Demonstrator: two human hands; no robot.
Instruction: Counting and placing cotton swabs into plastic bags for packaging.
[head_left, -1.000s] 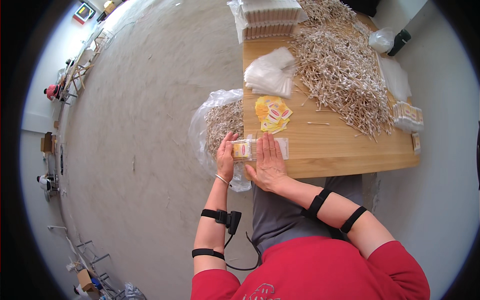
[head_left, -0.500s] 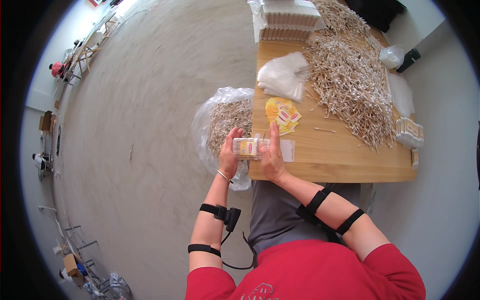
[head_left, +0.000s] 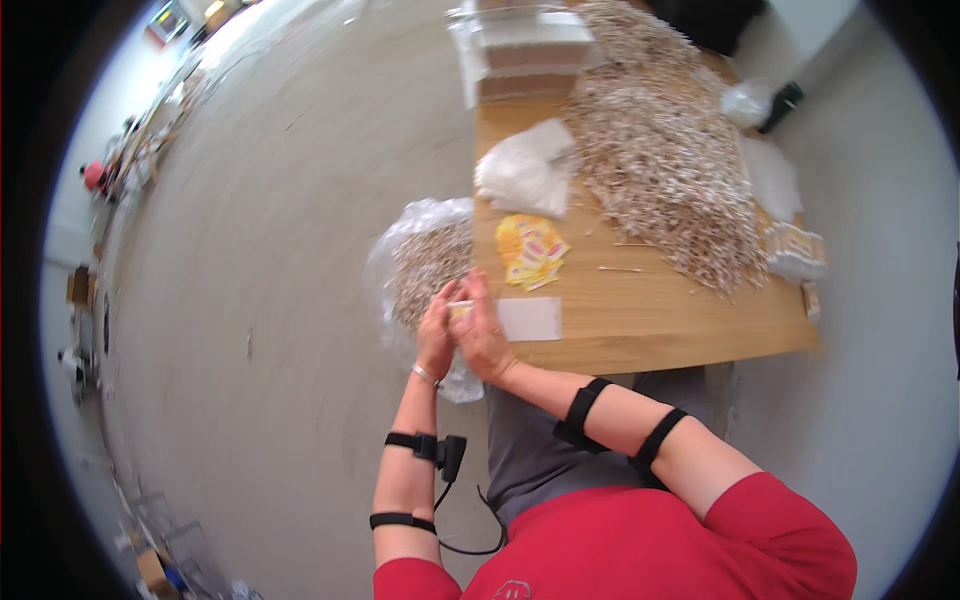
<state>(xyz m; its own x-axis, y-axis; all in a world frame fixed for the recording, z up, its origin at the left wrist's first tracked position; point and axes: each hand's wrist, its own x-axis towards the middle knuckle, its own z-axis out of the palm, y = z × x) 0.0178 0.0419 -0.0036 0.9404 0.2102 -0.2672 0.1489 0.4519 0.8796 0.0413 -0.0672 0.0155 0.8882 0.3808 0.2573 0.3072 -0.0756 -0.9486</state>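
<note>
My left hand [head_left: 436,338] and my right hand [head_left: 483,338] are closed together around a pack of cotton swabs [head_left: 461,310], just off the table's left edge. Only a little of its yellow and white label shows between the palms. Under the hands, a clear plastic bag [head_left: 384,255] full of loose cotton swabs [head_left: 432,270] sits beside the table. A flat whitish rectangular piece [head_left: 531,319] lies on the tabletop, right of my right hand. Beyond it is a loose heap of yellow printed cards [head_left: 530,250].
The wooden table [head_left: 640,325] carries a large pile of loose cotton swabs [head_left: 670,150]. Clear plastic bags [head_left: 525,172] lie near its left edge, with stacked swab packs [head_left: 532,60] behind. More packs [head_left: 796,250] sit at the right edge. Distant workbenches and people line the far left wall.
Both hands have come closer together around the pack, hiding most of it. The whitish piece on the table now shows more fully. The whole view has shifted and blurred.
</note>
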